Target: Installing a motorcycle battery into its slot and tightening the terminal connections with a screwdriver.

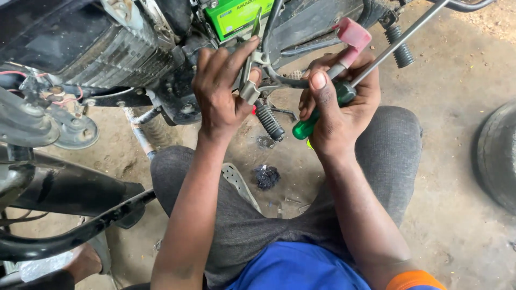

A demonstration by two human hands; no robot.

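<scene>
Small grey metal bracket [250, 88], bent and flat-sided, scuffed, with a thin tongue rising toward the green box-shaped battery [232, 16]. It sits just below the motorcycle frame, above the ribbed black rubber foot peg [269, 120].

Left hand [223, 91]: fingers curled together and pinched on the bracket, thumb pressing its front face.

Right hand [338, 102]: fingers wrapped shut around a screwdriver with a translucent green plastic handle [307, 127]; the thumb lies along the handle's upper end. The long steel shaft [400, 38] runs up and to the right, out toward the frame's far side. A red plastic terminal cap on a grey lead [352, 36] stands just above this hand, touching the knuckles or close to them; cannot tell which.

Around: the finned dark engine block [107, 53] at upper left, a black frame tube [70, 236] crossing lower left, a second ribbed black peg [399, 45] at upper right. Dusty concrete floor [457, 177] beneath, with a dark oily clump [266, 176] between the person's grey-trousered knees [389, 145]. A black tyre edge [497, 156] at far right.
</scene>
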